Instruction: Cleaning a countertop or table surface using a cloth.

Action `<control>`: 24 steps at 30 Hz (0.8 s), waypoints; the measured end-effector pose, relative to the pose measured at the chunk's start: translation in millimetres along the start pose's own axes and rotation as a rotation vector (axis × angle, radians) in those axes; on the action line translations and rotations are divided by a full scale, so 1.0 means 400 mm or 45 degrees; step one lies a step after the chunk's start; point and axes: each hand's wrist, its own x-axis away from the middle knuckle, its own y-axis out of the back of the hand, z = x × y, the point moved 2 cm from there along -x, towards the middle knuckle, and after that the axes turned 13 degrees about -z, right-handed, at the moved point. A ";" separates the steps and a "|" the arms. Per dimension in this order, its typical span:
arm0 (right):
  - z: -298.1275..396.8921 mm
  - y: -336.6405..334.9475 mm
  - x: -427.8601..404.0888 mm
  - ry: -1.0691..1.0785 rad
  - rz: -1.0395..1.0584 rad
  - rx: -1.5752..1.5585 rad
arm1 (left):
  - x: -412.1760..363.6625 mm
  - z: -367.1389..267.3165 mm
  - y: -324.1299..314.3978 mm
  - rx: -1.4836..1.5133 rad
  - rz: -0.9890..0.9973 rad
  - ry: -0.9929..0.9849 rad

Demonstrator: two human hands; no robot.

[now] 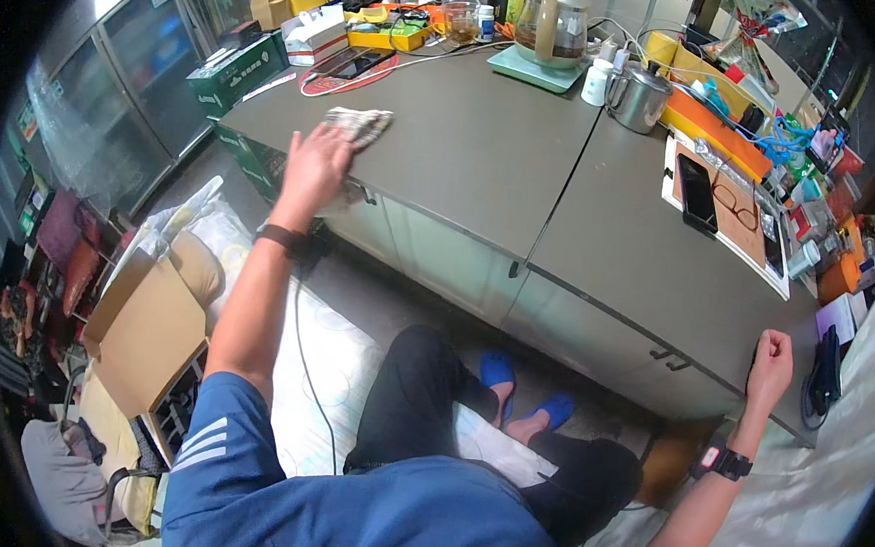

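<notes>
At the left front edge of the grey tabletop (460, 147), my left hand (318, 165) reaches out with its fingers spread. Its fingertips touch or lie just beside a folded checkered cloth (364, 124); whether they press on it is hard to tell. Behind the cloth, a phone (364, 63) rests on a red mat. On the right, my right hand (770, 369) rests at the table's edge with curled fingers, and nothing shows in it. A dark pouch (824, 372) lies to the right of that hand.
A glass kettle (550, 25) stands on a pale green base, beside a white bottle (596, 82) and a steel pitcher (638, 96). A black phone (696, 190) and eyeglasses (735, 205) lie on a board at right. A green box (238, 73) stands at left; an open cardboard box (150, 331) is below.
</notes>
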 end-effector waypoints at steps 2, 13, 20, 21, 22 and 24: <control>-0.005 0.006 -0.002 -0.018 -0.008 -0.021 | 0.011 -0.166 0.029 0.119 -0.075 -0.132; -0.003 0.001 0.000 -0.046 0.041 -0.035 | 0.083 -0.735 0.110 0.804 0.025 -0.493; -0.052 -0.006 -0.015 -0.027 0.054 0.041 | 0.013 -0.464 0.056 0.585 0.160 -0.350; -0.058 0.009 -0.022 -0.020 0.052 0.046 | -0.001 -0.397 0.046 0.538 0.191 -0.310; -0.062 0.010 -0.023 -0.011 0.039 0.047 | -0.007 -0.309 0.015 0.491 0.145 -0.235; -0.041 0.009 -0.015 -0.006 0.038 0.069 | -0.030 -0.138 -0.003 0.348 0.183 -0.059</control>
